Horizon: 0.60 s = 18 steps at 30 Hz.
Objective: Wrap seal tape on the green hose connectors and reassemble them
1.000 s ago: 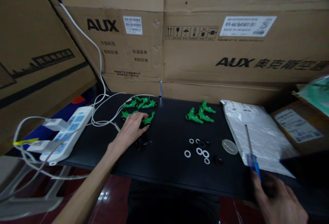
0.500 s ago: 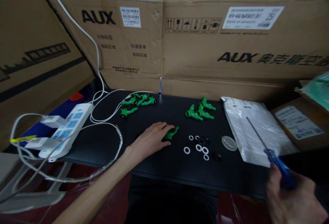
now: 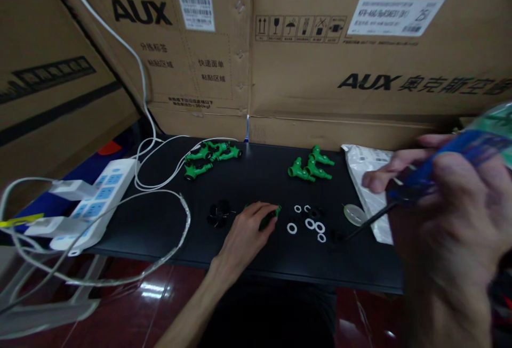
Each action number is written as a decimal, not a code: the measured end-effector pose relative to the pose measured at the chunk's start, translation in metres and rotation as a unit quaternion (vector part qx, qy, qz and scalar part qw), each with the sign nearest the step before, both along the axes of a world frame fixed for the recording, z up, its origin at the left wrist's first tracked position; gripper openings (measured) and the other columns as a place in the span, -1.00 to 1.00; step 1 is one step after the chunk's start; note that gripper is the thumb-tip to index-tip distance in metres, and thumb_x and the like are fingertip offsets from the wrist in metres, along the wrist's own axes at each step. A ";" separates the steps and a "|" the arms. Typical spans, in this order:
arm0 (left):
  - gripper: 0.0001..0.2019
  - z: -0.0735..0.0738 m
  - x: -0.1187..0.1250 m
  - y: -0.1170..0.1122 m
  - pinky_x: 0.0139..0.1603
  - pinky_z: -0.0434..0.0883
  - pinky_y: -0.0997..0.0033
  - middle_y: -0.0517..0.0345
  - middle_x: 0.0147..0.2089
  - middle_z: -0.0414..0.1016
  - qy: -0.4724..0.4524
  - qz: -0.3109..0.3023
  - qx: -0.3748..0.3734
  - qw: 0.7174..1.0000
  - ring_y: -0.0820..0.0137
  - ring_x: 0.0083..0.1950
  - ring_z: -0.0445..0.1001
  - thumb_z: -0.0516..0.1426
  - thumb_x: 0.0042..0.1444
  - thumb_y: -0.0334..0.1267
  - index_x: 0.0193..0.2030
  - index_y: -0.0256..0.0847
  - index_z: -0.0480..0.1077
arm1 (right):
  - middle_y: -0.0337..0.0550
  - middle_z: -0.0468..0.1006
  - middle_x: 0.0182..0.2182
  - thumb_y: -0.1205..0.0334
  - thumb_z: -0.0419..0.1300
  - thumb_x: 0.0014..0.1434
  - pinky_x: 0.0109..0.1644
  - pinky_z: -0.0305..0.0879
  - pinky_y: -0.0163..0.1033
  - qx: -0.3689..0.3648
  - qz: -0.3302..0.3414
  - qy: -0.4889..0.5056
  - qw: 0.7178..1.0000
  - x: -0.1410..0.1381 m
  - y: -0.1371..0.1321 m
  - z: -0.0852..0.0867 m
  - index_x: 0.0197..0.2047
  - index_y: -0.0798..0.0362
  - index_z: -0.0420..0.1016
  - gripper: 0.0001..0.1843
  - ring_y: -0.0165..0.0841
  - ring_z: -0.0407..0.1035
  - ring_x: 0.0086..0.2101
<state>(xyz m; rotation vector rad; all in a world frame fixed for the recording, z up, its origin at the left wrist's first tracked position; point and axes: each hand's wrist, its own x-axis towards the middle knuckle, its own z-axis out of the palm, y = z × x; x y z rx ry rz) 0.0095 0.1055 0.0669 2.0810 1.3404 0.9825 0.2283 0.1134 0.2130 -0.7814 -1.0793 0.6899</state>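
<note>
My left hand point(image 3: 245, 233) rests low over the black table, its fingers closed around a green branched hose fitting point(image 3: 277, 211) that they mostly cover. Raised at the right, my right hand point(image 3: 456, 220) grips a blue-handled screwdriver point(image 3: 422, 180); its shaft slants down and left toward a small black part point(image 3: 338, 235). I cannot tell whether the tip touches it. Between the hands lie several white rings point(image 3: 292, 228) and black rings point(image 3: 315, 212). Small black pieces point(image 3: 218, 215) lie left of my left hand. Several bare green fittings point(image 3: 301, 170) sit farther back.
Green fittings with black ends point(image 3: 196, 169) lie at the back left beside white cables. A white power strip point(image 3: 108, 193) with plugs stands at the left. A round pale disc point(image 3: 354, 215) and a white plastic package point(image 3: 366, 164) lie at the right. Large cardboard boxes point(image 3: 296, 97) wall the back.
My right hand has lifted and come closer, turning the screwdriver from pointing up to pointing down-left. My left hand has shifted slightly, uncovering the black pieces, and still holds the green fitting.
</note>
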 end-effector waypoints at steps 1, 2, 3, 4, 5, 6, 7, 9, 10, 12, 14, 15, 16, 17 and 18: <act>-0.69 -0.003 0.000 -0.002 0.17 0.59 0.09 0.09 0.08 0.65 -0.010 -0.001 0.007 1.000 0.23 0.06 0.64 0.25 0.31 -0.41 0.16 -0.10 0.50 | -0.29 0.49 -0.44 0.40 0.25 0.30 -0.47 0.33 -0.26 0.009 0.019 0.001 1.000 -0.018 0.006 0.005 -0.07 0.07 0.50 -0.86 -0.40 0.38 -0.53; -0.67 -0.006 -0.001 -0.004 0.16 0.59 0.08 0.09 0.06 0.66 -0.021 -0.003 0.014 1.000 0.24 0.04 0.64 0.27 0.30 -0.41 0.17 -0.10 0.50 | -0.36 0.43 -0.50 0.42 0.29 0.24 -0.56 0.23 -0.31 0.017 0.040 0.014 0.999 -0.034 0.011 0.008 -0.09 0.04 0.50 -0.82 -0.44 0.28 -0.59; -0.66 -0.008 -0.002 -0.006 0.14 0.59 0.09 0.09 0.04 0.67 -0.031 -0.007 0.019 0.999 0.24 0.03 0.63 0.29 0.28 -0.40 0.17 -0.10 0.49 | -0.40 0.38 -0.54 0.39 0.29 0.23 -0.61 0.14 -0.33 0.023 0.050 0.034 0.998 -0.047 0.016 0.009 -0.13 0.03 0.49 -0.85 -0.47 0.19 -0.64; -0.66 -0.009 -0.003 -0.008 0.12 0.59 0.09 0.10 0.02 0.67 -0.039 -0.012 0.021 0.999 0.24 0.01 0.62 0.30 0.28 -0.39 0.17 -0.09 0.50 | -0.43 0.32 -0.58 0.30 0.28 0.27 -0.65 0.04 -0.34 0.017 0.071 0.054 0.996 -0.058 0.019 0.009 -0.18 0.01 0.47 -0.93 -0.48 0.10 -0.66; -0.66 -0.009 -0.004 -0.009 0.10 0.59 0.11 0.10 0.00 0.67 -0.045 -0.017 0.018 0.999 0.25 0.00 0.62 0.31 0.27 -0.39 0.16 -0.09 0.50 | -0.44 0.26 -0.61 0.17 0.26 0.32 -0.66 -0.02 -0.36 0.009 0.088 0.070 0.994 -0.066 0.022 0.008 -0.23 -0.01 0.45 -0.89 -0.49 0.03 -0.68; -0.67 -0.009 -0.005 -0.010 0.08 0.59 0.13 0.10 -0.01 0.67 -0.048 -0.023 0.015 0.998 0.25 0.00 0.61 0.31 0.27 -0.38 0.15 -0.10 0.51 | -0.44 0.22 -0.62 0.05 0.24 0.37 -0.66 -0.06 -0.36 -0.001 0.101 0.081 0.992 -0.072 0.024 0.007 -0.29 -0.02 0.42 -0.77 -0.50 -0.01 -0.68; -0.68 -0.009 -0.006 -0.010 0.08 0.59 0.14 0.10 -0.02 0.67 -0.051 -0.028 0.011 0.998 0.26 -0.01 0.61 0.32 0.27 -0.38 0.14 -0.10 0.52 | -0.43 0.19 -0.63 -0.05 0.22 0.39 -0.66 -0.08 -0.36 -0.009 0.114 0.088 0.990 -0.076 0.025 0.006 -0.33 -0.03 0.39 -0.67 -0.51 -0.04 -0.69; -0.70 -0.008 -0.006 -0.009 0.08 0.59 0.13 0.09 -0.02 0.68 -0.052 -0.033 0.006 0.998 0.26 -0.02 0.61 0.32 0.27 -0.38 0.12 -0.11 0.53 | -0.41 0.15 -0.63 -0.17 0.21 0.39 -0.67 -0.10 -0.36 -0.017 0.130 0.093 0.987 -0.083 0.026 0.004 -0.37 -0.04 0.36 -0.57 -0.51 -0.06 -0.69; -0.71 -0.008 -0.006 -0.009 0.08 0.59 0.13 0.10 -0.02 0.68 -0.052 -0.035 0.006 0.998 0.26 -0.02 0.61 0.32 0.27 -0.37 0.11 -0.11 0.53 | -0.41 0.14 -0.64 -0.19 0.21 0.38 -0.67 -0.11 -0.35 -0.016 0.137 0.095 0.986 -0.086 0.026 0.004 -0.38 -0.05 0.35 -0.56 -0.51 -0.07 -0.69; -0.74 -0.007 -0.006 -0.008 0.07 0.59 0.11 0.10 -0.03 0.69 -0.053 -0.036 0.006 0.998 0.25 -0.03 0.61 0.31 0.28 -0.35 0.09 -0.10 0.53 | -0.41 0.14 -0.64 -0.20 0.21 0.38 -0.68 -0.13 -0.35 -0.022 0.147 0.098 0.984 -0.090 0.027 0.003 -0.39 -0.05 0.34 -0.55 -0.51 -0.09 -0.69; -0.75 -0.007 -0.007 -0.007 0.06 0.59 0.10 0.10 -0.03 0.69 -0.055 -0.039 0.008 0.998 0.24 -0.04 0.62 0.31 0.29 -0.33 0.09 -0.09 0.53 | -0.42 0.14 -0.64 -0.18 0.21 0.39 -0.69 -0.14 -0.36 -0.023 0.152 0.098 0.983 -0.092 0.028 0.001 -0.39 -0.06 0.33 -0.55 -0.51 -0.10 -0.71; -0.75 -0.007 -0.007 -0.007 0.05 0.59 0.09 0.09 -0.03 0.69 -0.056 -0.040 0.008 0.998 0.24 -0.04 0.62 0.31 0.29 -0.33 0.08 -0.10 0.53 | -0.42 0.14 -0.65 -0.17 0.21 0.39 -0.70 -0.15 -0.37 -0.023 0.155 0.100 0.983 -0.092 0.029 0.000 -0.39 -0.05 0.33 -0.56 -0.52 -0.11 -0.71; -0.75 -0.008 -0.007 -0.007 0.04 0.59 0.10 0.09 -0.02 0.69 -0.057 -0.040 0.007 0.998 0.24 -0.04 0.62 0.31 0.29 -0.33 0.09 -0.10 0.52 | -0.42 0.14 -0.65 -0.16 0.21 0.39 -0.70 -0.15 -0.37 -0.022 0.157 0.103 0.982 -0.093 0.030 -0.001 -0.40 -0.05 0.34 -0.56 -0.52 -0.11 -0.71; -0.75 -0.008 -0.007 -0.007 0.03 0.60 0.10 0.09 -0.02 0.69 -0.059 -0.040 0.007 0.997 0.23 -0.04 0.62 0.31 0.29 -0.32 0.09 -0.09 0.52 | -0.42 0.14 -0.65 -0.14 0.21 0.40 -0.70 -0.14 -0.37 -0.019 0.159 0.107 0.981 -0.092 0.030 -0.003 -0.40 -0.05 0.34 -0.57 -0.52 -0.10 -0.71; -0.75 -0.009 -0.007 -0.007 0.03 0.60 0.10 0.09 -0.02 0.69 -0.060 -0.039 0.006 0.997 0.23 -0.04 0.62 0.31 0.30 -0.31 0.09 -0.09 0.52 | -0.42 0.15 -0.65 -0.13 0.21 0.40 -0.69 -0.14 -0.37 -0.017 0.161 0.110 0.981 -0.092 0.030 -0.004 -0.40 -0.04 0.35 -0.57 -0.52 -0.10 -0.71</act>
